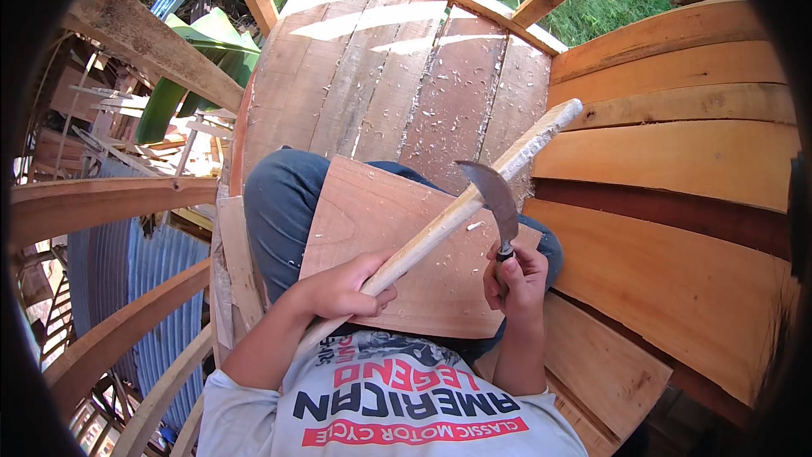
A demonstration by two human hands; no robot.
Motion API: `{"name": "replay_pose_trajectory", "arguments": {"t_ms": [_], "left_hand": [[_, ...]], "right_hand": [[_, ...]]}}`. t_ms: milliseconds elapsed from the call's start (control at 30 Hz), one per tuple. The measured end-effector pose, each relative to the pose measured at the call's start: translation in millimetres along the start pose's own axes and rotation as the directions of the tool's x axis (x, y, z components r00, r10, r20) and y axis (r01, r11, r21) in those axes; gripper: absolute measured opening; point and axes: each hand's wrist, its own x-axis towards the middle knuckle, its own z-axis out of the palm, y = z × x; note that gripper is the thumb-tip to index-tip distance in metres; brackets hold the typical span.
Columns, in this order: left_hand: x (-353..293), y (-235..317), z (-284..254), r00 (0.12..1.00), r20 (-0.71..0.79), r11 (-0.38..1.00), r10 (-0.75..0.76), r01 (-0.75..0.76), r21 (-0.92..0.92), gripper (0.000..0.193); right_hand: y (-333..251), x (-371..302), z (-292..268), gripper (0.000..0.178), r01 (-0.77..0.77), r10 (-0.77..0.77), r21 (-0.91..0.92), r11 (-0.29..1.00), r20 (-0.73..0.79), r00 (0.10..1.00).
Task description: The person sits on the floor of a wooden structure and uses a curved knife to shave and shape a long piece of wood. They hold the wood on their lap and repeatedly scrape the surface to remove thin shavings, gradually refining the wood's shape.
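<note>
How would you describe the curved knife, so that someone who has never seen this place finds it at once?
Start at the flat wooden board lying across the person's lap, on the plank floor strewn with shavings. A long pale wooden stick crosses it, gripped low by the left hand. The curved grey metal blade rises from the right hand and meets that stick; it is the only metal, sickle-shaped thing among the wood.

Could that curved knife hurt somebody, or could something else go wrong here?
Maybe. The right hand holds a curved knife with its blade against the long stick that the left hand grips. A slip could send the blade toward the fingers or the legs under the board. Also, the person sits high up on planks covered in loose shavings, so a slide or fall seems possible.
</note>
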Motion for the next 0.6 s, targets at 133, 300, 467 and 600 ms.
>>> {"name": "replay_pose_trajectory", "arguments": {"t_ms": [133,300,467,600], "left_hand": [[-2,1,-1,0.999,0.036,0.999,-0.019,0.018,0.032,0.034],[1,-3,-4,0.998,0.059,1.0,-0.004,0.003,0.004,0.035],[1,-3,-4,0.998,0.058,0.999,-0.002,0.004,-0.035,0.035],[1,-2,0,0.998,0.054,0.999,-0.03,0.029,0.019,0.035]], "right_hand": [[2,11,-4,0.02,0.306,-0.285,-0.083,0.949,-0.644,0.71],[-4,-10,-11,0.021,0.148,-0.147,0.027,0.989,-0.04,0.988],[3,-14,-4,0.02,-0.063,0.085,0.336,0.94,-0.053,0.995],[2,-6,-12,0.017,0.103,-0.038,0.305,0.947,-0.209,0.977]]}}
